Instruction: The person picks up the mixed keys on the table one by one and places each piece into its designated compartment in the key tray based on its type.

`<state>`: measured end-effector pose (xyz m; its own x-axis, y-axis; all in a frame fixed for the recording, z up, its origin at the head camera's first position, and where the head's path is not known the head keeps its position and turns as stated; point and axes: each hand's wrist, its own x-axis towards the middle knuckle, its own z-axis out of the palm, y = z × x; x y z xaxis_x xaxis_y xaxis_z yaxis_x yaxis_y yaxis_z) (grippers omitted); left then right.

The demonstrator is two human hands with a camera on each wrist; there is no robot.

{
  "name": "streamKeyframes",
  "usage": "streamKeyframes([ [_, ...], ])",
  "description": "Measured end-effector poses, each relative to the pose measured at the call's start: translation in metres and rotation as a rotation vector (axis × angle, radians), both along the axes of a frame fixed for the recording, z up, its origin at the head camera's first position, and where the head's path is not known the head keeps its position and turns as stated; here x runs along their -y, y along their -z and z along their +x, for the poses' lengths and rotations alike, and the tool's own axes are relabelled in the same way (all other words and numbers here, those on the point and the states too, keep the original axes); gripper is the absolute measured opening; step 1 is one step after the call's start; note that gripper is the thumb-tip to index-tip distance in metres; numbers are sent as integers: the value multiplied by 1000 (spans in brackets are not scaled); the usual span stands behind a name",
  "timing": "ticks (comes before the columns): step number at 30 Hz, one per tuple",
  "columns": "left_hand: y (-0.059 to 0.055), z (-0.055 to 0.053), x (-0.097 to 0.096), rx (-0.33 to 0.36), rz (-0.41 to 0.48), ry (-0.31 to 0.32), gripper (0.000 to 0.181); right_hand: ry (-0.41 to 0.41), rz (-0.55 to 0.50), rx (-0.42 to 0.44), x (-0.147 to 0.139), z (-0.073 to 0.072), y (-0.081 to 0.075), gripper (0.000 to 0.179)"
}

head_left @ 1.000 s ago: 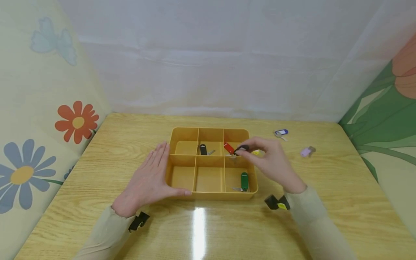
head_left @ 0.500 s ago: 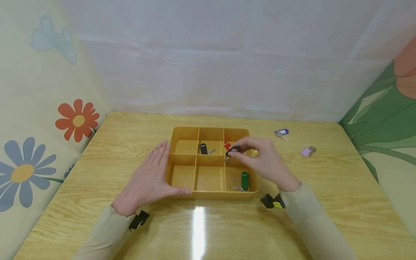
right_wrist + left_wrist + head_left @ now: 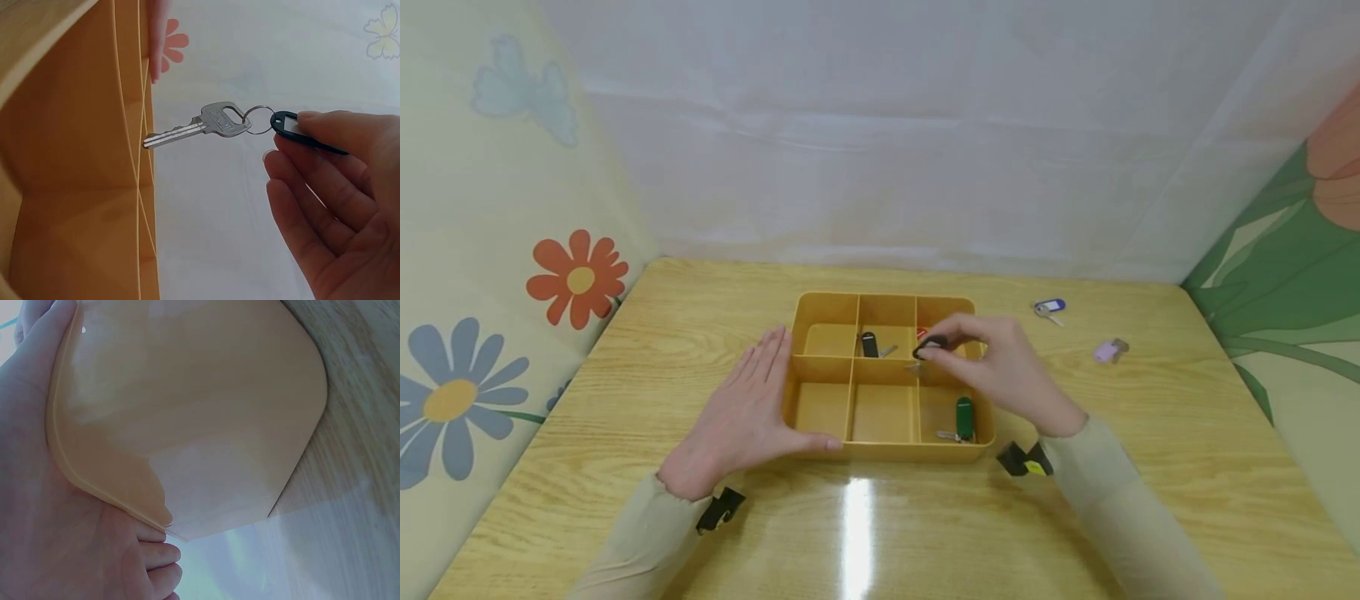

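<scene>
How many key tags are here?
6: dark tag in the right hand; in the box, black tag back middle, red tag back right, green tag front right; blue tag and lilac tag on the table. That hand may hide more.

The table point(image 3: 970, 533) has white cloth point(image 3: 880, 142) behind its far edge, a red flower point(image 3: 580, 281) by its left, leaves point(image 3: 1292, 275) by its right.
</scene>
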<state>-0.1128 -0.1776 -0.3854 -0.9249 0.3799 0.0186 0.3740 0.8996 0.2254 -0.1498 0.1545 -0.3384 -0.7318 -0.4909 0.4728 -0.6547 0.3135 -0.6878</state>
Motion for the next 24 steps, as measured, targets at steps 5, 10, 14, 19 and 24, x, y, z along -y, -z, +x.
streamKeyframes([
  [5, 0, 0, 0, -4, 3, 1, 149, -23, -11, -18, 1, -4, -1, 12],
  [10, 0, 0, 0, -7, 8, 3, 149, -9, -4, -21, 2, -9, -4, 12],
  [14, 0, 0, 0, -4, 11, 3, 149, 5, -6, -19, 2, -13, -7, 12],
  [19, 0, 0, 1, -2, 14, 3, 149, 22, -16, -45, 4, -19, -10, 11],
  [24, 0, 0, 1, -5, 12, 3, 150, 26, -28, -58, 7, -26, -14, 10],
])
